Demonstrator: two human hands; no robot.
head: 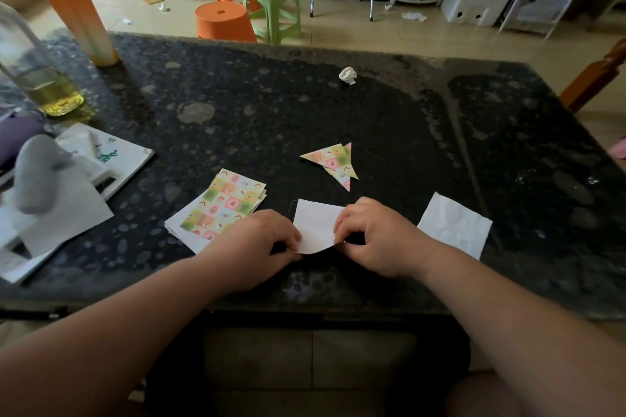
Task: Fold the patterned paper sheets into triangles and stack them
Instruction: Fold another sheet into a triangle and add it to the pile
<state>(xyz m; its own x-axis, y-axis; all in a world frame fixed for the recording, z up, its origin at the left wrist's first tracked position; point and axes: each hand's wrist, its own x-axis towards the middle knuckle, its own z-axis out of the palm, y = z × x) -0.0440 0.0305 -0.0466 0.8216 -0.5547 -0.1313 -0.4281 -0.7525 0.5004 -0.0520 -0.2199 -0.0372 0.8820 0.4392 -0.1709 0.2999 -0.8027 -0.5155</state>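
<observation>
Head view: fingers (pixel 288 228) of left hand (pixel 257 242) are curled, and the near-left edge of a white-side-up square paper sheet (pixel 316 225) is pinched against the thumb. The sheet's right edge is pinched the same way by the right hand (pixel 376 237), fingertips (pixel 343 225) on top. The sheet is held between both hands. Its near edge is lifted and bowed, and its far corner is flat on the dark speckled stone tabletop (pixel 237 95).

Just left of the left fingers, partly covered by that hand, a stack of pastel checked patterned paper squares (pixel 225 201) is seen.

Beyond the fingertips, apart from the held sheet, two folded patterned paper triangles (pixel 333 162) are overlapped.

Right of the right hand, not touching it, a second white square sheet (pixel 455 225) is laid flat.

Further out past the triangles, a crumpled white paper ball (pixel 348 74) is seen.

At far left, well apart, are a tall orange drink cup with green straw (pixel 78 17) and a clear bottle with yellow liquid (pixel 40 78).
</observation>
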